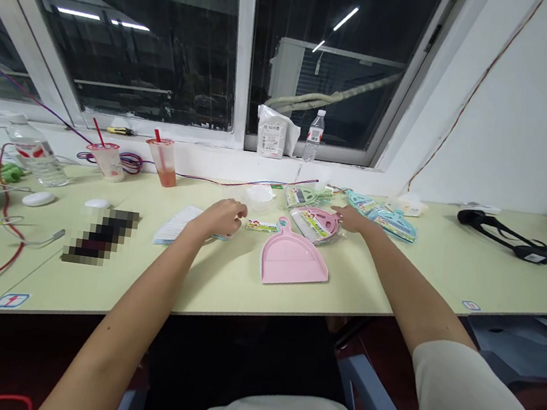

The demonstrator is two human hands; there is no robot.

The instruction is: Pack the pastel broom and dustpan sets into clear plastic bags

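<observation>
A pink dustpan (294, 260) lies unwrapped on the table, its handle pointing away from me. Left of it, my left hand (225, 217) hovers with loosely bent fingers and nothing visible in them, beside a stack of white cards or sheets (177, 225). A small printed label strip (261, 226) lies between that hand and the dustpan's handle. Farther back, my right hand (351, 219) has its fingers at the edge of a plastic-wrapped pink dustpan (315, 224). Similar packs surround it: a green one (304, 198) behind and blue ones (392, 225) to the right.
Two drink cups (162, 162) (108, 162) and a large water bottle (38, 152) stand at the back left. Cables (16, 245) run across the left side. A black strap device (506, 237) lies on the right. On the windowsill are a small bottle (314, 136) and a white package (273, 134).
</observation>
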